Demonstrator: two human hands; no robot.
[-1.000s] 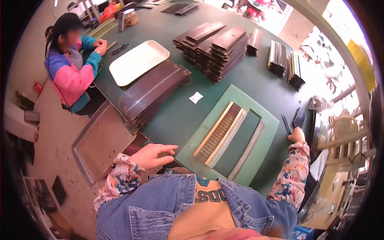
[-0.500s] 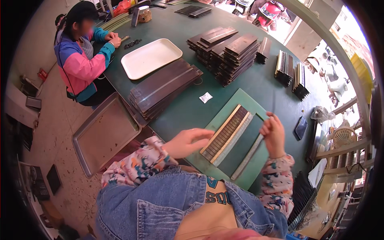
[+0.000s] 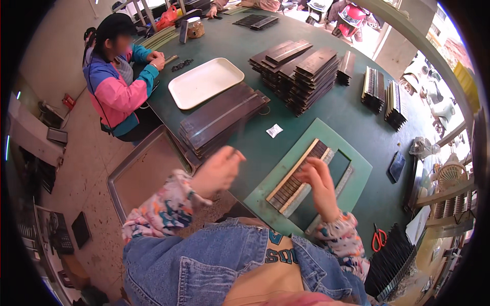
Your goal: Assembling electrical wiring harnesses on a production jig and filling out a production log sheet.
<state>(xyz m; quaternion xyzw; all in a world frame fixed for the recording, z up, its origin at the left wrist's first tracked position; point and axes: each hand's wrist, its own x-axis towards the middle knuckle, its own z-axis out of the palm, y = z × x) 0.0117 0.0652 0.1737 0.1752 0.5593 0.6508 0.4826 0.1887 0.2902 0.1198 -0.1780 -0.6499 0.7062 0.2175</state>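
The right hand [image 3: 319, 184] rests with loosely spread fingers on the long rack of dark narrow strips with a pale wooden rail [image 3: 298, 176], which lies slanted inside the green rectangular frame mat [image 3: 357, 162] on the green counter [image 3: 352, 109]. The left hand [image 3: 217, 171] is blurred, seemingly empty, just beside the stack of long dark flat plates [image 3: 220, 118]. A careless push could slide the strips out of their row, I think.

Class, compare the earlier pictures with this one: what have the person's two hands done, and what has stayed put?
The right hand came in from the table's right edge onto the slat rack on the green mat. The left hand lifted and moved toward the rack, holding nothing. Rack, mat and white tray stayed put.
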